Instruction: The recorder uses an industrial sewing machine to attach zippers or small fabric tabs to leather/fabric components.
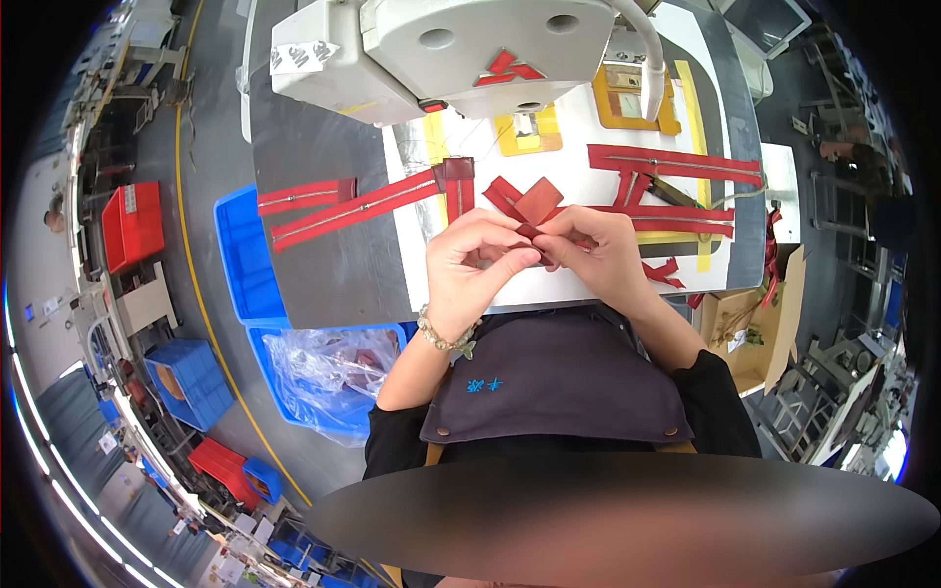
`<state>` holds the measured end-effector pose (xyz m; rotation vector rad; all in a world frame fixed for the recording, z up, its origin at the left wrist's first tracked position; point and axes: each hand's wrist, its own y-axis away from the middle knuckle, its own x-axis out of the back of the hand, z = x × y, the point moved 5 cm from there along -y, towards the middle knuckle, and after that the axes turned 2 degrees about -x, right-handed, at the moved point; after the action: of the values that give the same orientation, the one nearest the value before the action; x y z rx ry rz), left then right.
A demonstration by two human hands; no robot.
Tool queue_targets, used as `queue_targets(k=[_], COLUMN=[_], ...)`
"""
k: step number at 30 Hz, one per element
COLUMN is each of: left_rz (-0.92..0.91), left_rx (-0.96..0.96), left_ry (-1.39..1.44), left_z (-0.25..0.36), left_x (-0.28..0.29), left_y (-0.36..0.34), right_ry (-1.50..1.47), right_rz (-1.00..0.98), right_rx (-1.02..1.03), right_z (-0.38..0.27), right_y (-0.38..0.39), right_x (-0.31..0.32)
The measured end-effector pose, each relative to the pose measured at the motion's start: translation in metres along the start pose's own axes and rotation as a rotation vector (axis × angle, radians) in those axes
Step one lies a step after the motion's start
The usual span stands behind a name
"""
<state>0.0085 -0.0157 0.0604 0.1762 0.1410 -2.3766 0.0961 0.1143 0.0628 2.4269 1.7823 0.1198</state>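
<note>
My left hand [472, 267] and my right hand [600, 253] meet at the front edge of the work table. Between their closed fingertips is a small dark red piece of material [529, 231], which both hands pinch; the fingers cover most of it. Just beyond them lie a flat red square patch [539, 201] and a short red strip. To the left, a long red zipper [358, 208] ends in a dark red tab [457, 169]. More red zippers [676, 163] lie to the right, with a dark slender tool [672, 192] among them.
A large pale sewing machine head [485, 49] overhangs the far side of the table. Yellow-framed templates [637, 98] lie behind the zippers. Blue bins [247, 257] stand at the left, one holding clear plastic [328, 367]. A cardboard box [774, 333] stands at the right.
</note>
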Motion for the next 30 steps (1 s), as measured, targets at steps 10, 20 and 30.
queue_targets(k=[10,20,30], left_rz=[0.143,0.249,0.278], left_rx=[-0.059,-0.101,-0.112], left_ry=[0.024,0.062,0.043], left_z=[-0.002,-0.001,-0.004], left_x=[0.006,0.003,0.002], left_y=[-0.006,-0.005,-0.003], right_ry=[-0.522,-0.505,-0.539], right_rz=[-0.028,0.118,0.136], right_rx=[-0.185,-0.072,-0.08], right_z=[0.023,0.023,0.023], right_y=[-0.006,-0.003,-0.004], right_x=[-0.008,-0.01,-0.012])
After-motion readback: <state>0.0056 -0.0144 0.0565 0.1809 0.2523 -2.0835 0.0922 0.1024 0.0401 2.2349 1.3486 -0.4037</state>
